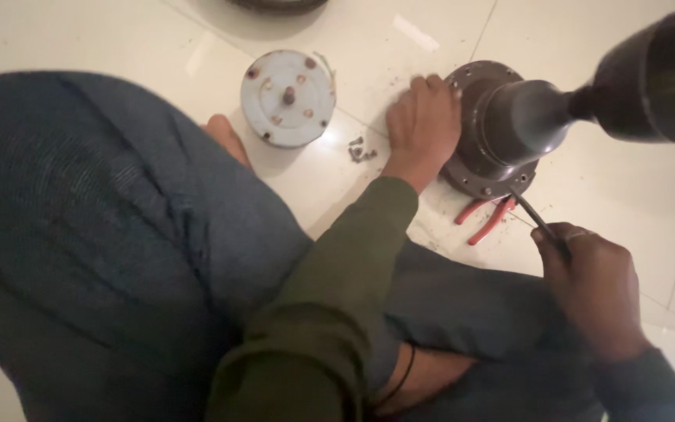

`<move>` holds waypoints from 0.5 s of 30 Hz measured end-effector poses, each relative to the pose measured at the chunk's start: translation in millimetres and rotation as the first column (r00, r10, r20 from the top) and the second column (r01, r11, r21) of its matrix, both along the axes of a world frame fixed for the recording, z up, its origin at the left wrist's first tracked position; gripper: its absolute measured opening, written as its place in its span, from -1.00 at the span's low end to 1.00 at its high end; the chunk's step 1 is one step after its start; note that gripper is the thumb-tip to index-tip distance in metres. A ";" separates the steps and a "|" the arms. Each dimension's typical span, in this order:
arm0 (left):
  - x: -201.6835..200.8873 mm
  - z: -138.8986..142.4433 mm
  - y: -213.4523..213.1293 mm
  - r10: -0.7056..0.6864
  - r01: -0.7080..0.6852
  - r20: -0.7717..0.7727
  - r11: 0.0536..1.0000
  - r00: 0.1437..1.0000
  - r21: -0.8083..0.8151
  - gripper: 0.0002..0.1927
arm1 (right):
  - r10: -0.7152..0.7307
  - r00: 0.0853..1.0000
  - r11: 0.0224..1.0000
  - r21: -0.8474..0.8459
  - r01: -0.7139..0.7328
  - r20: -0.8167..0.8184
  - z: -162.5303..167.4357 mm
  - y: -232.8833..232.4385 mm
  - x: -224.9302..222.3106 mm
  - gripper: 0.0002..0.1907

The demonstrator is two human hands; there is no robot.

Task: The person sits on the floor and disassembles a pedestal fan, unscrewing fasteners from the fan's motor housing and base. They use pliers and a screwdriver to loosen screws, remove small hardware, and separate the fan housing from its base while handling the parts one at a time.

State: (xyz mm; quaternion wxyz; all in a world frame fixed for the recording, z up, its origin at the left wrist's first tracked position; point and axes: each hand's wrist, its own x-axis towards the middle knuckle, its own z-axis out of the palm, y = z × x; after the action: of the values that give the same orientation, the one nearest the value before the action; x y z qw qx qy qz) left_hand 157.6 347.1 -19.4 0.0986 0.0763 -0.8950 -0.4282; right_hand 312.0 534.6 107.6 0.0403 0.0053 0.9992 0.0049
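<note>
A pale, glossy tiled floor with thin grout lines carries everything here, flecked with dark grit around the work. The person sits on it in ribbed grey-blue trousers of a soft, faintly striped weave, with an olive-green sleeve reaching forward over the knee.

The biggest piece is a dark grey-brown ceiling fan motor housing, smooth and matte, standing on the tiles right of centre: a round flanged base with bolt holes along its rim, narrowing to a neck and rod that ends in a wide cup-shaped canopy tilted toward the camera.

The left hand lies flat against the housing's left side, fingers curled over the flange rim, pressing on it. The right hand is closed in a fist around a thin dark tool, a slim shaft whose tip meets the lower edge of the flange.

Left of the housing, well apart, lies a round whitish metal motor cover disc, worn and rust-spotted, with a stub shaft at its centre. Red-handled pliers lie just under the housing's base. A few small loose screws sit between the disc and the left hand.
</note>
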 end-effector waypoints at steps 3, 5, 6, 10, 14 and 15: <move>26.9 18.1 0.6 -0.071 0.017 -0.306 0.985 0.949 -0.173 -0.63 | 0.046 0.954 0.989 -0.123 -0.085 -0.295 -18.3 15.8 14.4 -0.78; 49.1 23.0 9.5 -0.379 0.304 -0.328 0.917 0.866 -0.257 -0.79 | -0.015 0.908 0.989 -0.139 -0.048 -0.419 -35.4 25.9 22.7 -0.78; 57.4 22.2 13.2 -0.434 0.355 -0.357 0.896 0.827 -0.266 -0.76 | -0.046 0.875 0.989 -0.143 -0.027 -0.481 -42.3 32.3 25.4 -0.78; 75.4 7.2 18.0 -0.584 0.513 -0.312 0.810 0.749 -0.285 -0.81 | -0.286 0.722 0.938 -0.337 0.079 -0.629 -54.9 58.3 26.0 -0.85; 78.1 -2.6 13.3 -0.608 0.490 -0.382 0.791 0.696 -0.366 -0.83 | -0.447 0.670 0.815 -0.579 0.031 -0.593 -51.1 65.5 24.5 -0.83; 77.5 -2.8 13.5 -0.623 0.511 -0.366 0.779 0.691 -0.362 -0.83 | -0.424 0.679 0.788 -0.614 -0.050 -0.600 -50.2 64.4 23.8 -0.85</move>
State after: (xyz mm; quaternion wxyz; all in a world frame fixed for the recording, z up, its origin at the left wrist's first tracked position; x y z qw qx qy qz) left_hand 235.1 360.6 -22.2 0.1806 -0.3230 -0.8664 -0.3352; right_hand 335.8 599.0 57.3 -0.3487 0.1022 0.8788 -0.3094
